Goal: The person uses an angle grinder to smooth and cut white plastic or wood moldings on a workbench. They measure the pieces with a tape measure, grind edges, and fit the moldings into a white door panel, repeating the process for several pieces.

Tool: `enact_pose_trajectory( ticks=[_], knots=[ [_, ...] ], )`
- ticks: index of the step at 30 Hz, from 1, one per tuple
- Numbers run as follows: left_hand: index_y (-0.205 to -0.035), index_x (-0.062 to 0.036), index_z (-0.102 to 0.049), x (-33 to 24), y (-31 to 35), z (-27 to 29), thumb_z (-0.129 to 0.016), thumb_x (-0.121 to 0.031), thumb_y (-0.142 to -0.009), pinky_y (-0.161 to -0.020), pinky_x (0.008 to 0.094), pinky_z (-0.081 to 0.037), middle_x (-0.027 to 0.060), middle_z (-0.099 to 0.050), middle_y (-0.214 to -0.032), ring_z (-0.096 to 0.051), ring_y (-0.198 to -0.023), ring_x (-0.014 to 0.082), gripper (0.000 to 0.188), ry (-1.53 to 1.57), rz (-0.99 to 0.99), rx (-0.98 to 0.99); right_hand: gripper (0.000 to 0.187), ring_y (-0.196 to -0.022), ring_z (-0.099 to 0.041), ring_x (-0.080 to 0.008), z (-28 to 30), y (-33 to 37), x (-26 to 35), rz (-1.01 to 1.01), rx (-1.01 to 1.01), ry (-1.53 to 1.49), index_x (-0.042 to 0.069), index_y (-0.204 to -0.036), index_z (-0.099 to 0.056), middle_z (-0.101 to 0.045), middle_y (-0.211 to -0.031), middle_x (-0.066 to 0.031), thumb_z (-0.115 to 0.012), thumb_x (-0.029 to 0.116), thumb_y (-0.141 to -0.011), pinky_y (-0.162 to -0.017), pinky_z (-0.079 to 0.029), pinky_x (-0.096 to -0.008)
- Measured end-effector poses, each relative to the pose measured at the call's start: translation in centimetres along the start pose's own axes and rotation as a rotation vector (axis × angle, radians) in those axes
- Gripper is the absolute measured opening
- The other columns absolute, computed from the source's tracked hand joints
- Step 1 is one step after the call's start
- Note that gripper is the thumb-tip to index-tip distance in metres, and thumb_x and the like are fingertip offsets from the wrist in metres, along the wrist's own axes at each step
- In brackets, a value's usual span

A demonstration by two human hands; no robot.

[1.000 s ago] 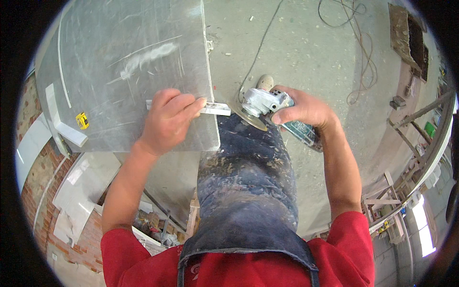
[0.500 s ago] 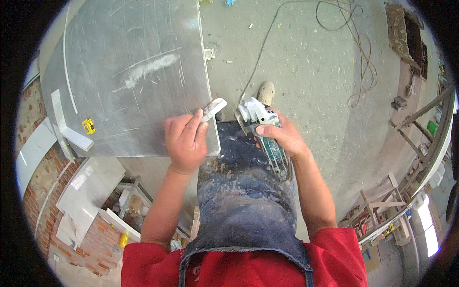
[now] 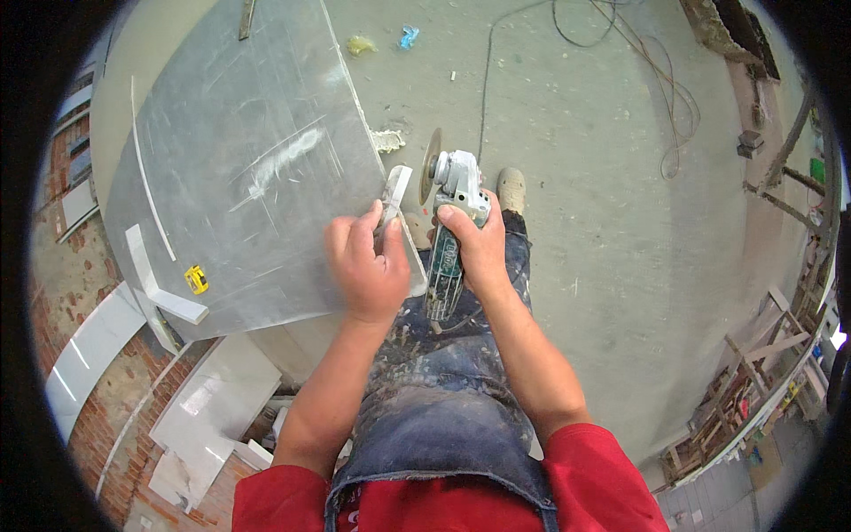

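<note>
My left hand (image 3: 368, 270) pinches a short white stone strip (image 3: 398, 186) at the right edge of a grey, scratched worktop (image 3: 204, 133). The strip's far end sticks up past my fingers. In my right hand (image 3: 479, 248) is an angle grinder (image 3: 458, 177) with a green body and a metal head, my thumb lying along its top. Its round disc (image 3: 432, 167) stands on edge, facing the strip with a small gap between them. Whether the disc spins, I cannot tell.
A yellow tape measure (image 3: 196, 279) and white strips (image 3: 182, 307) lie on the worktop's left side. White slabs (image 3: 217, 390) are low at the left. A cord (image 3: 486, 97) runs across the floor, with looped cables (image 3: 674, 106) farther right. Wooden frames (image 3: 762, 355) stand at the right.
The grinder has turned and swung left, bringing its disc up beside the strip. My left hand still grips the strip, now tilted more upright. The whole view has shifted.
</note>
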State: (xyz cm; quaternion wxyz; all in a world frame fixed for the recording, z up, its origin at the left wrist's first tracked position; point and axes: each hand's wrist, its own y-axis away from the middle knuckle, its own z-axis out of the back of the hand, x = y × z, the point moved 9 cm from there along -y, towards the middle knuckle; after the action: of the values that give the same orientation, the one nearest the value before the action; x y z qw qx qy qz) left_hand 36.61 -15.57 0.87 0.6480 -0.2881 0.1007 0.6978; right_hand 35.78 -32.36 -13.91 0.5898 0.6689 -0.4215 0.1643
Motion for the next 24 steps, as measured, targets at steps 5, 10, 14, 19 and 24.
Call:
enact_pose_trajectory(
  ticks=[5, 10, 14, 19, 24],
  knots=[
    [-0.115, 0.0008, -0.07, 0.2, 0.3, 0.1, -0.077, -0.005, -0.089, -0.069, 0.0378, -0.047, 0.013, -0.057, -0.091, -0.055, -0.082, 0.0277, 0.028, 0.011, -0.019, -0.023, 0.054, -0.077, -0.071, -0.0183, -0.7, -0.3, 0.1, 0.0, 0.055, 0.06, 0.002, -0.128, -0.051, -0.068, -0.099, -0.0102, -0.08, 0.018, -0.086, -0.065, -0.062, -0.0335],
    [-0.114, 0.0006, -0.071, 0.2, 0.3, 0.4, -0.077, -0.005, -0.088, -0.069, 0.0383, -0.046, 0.0127, -0.057, -0.09, -0.055, -0.081, 0.0277, 0.027, 0.005, -0.032, -0.034, 0.061, -0.091, -0.067, -0.0172, -0.1, -0.5, 0.4, -0.076, 0.115, 0.184, 0.0, -0.125, -0.057, -0.07, -0.106, -0.0102, -0.084, 0.031, -0.081, -0.081, -0.056, -0.0324],
    [-0.114, 0.0006, -0.071, 0.7, 0.4, 0.3, -0.077, -0.005, -0.088, -0.069, 0.0389, -0.046, 0.0129, -0.057, -0.09, -0.055, -0.081, 0.0281, 0.027, 0.009, -0.001, -0.021, 0.059, -0.094, -0.065, -0.0151, 0.2, 0.0, 2.4, -0.213, 0.17, 0.181, 0.0, -0.122, -0.061, -0.07, -0.107, -0.0082, -0.086, 0.032, -0.08, -0.085, -0.053, -0.0318],
    [-0.115, 0.0004, -0.071, 0.9, 0.5, 0.3, -0.077, -0.006, -0.088, -0.07, 0.039, -0.047, 0.0134, -0.058, -0.09, -0.056, -0.081, 0.0287, 0.029, 0.003, 0.008, -0.032, 0.056, -0.094, -0.064, -0.0141, -0.2, 0.1, 3.1, -0.206, 0.219, 0.169, 0.0, -0.122, -0.061, -0.069, -0.107, -0.0068, -0.085, 0.029, -0.081, -0.084, -0.052, -0.031],
    [-0.116, 0.0005, -0.071, 0.8, 0.2, 0.6, -0.078, -0.006, -0.088, -0.071, 0.0387, -0.047, 0.0142, -0.059, -0.091, -0.056, -0.082, 0.0291, 0.029, 0.016, -0.007, -0.005, 0.057, -0.093, -0.064, -0.0144, -0.2, -0.6, 2.4, -0.252, 0.244, 0.177, 0.0, -0.125, -0.06, -0.069, -0.105, -0.0069, -0.085, 0.028, -0.081, -0.082, -0.053, -0.0308]
  ],
)
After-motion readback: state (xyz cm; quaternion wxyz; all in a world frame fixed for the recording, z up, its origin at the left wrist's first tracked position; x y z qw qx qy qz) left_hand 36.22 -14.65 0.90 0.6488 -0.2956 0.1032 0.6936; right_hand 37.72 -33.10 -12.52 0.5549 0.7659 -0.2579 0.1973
